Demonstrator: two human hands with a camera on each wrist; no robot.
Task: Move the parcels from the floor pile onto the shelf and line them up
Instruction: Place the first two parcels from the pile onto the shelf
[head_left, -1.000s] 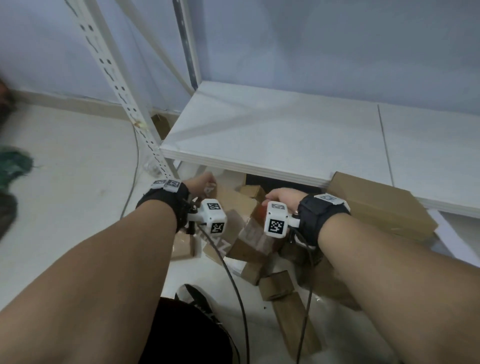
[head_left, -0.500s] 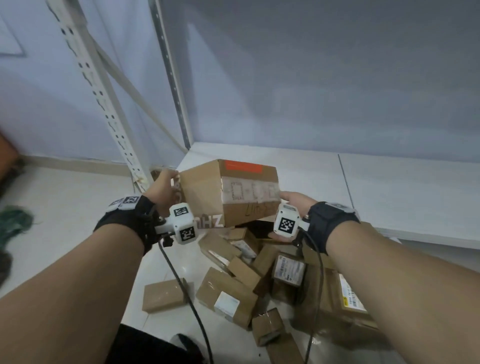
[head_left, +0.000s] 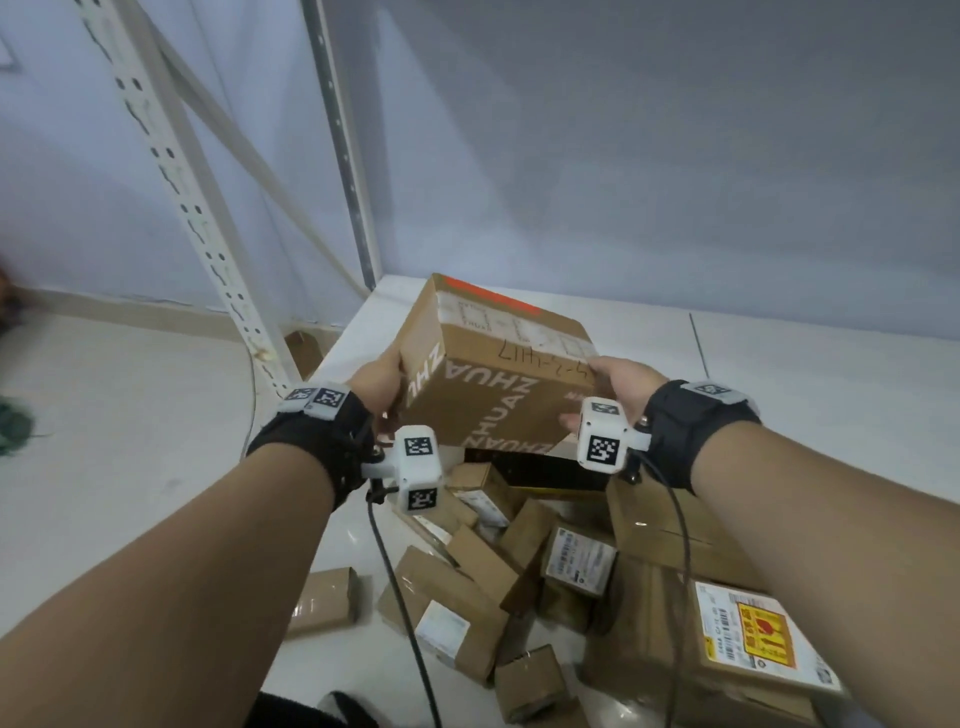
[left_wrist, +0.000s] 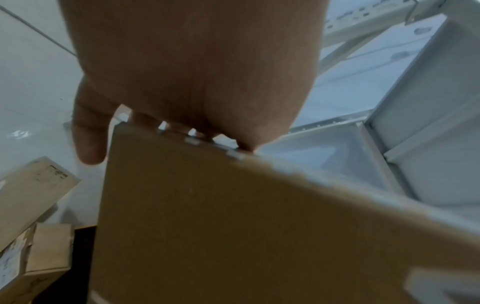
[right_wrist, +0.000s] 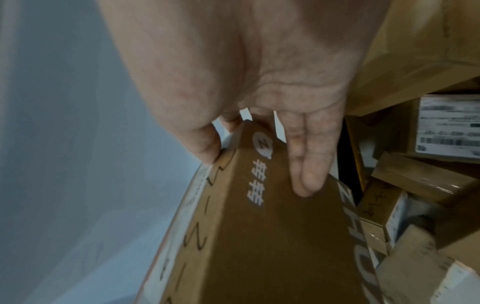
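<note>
Wide white shelf (head_left: 805, 395) shows open board to the right and back, while the floor pile (head_left: 498, 566) by its front edge is heaped with boxes, so I'd call this job barely started! The big brown parcel (head_left: 493, 384) hangs tilted over the shelf's left front corner, near the perforated upright (head_left: 208, 234), so the room lies rightward. Left hand (head_left: 376, 384) and right hand (head_left: 621, 379) clamp its two ends, fingers (right_wrist: 309, 164) pressed on the cardboard.

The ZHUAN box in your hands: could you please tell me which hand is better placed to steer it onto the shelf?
Probably the right hand: it grips the box at the end that appears over the shelf, while the left hand holds the other end near the shelf's front-left corner, close to the upright.
</note>
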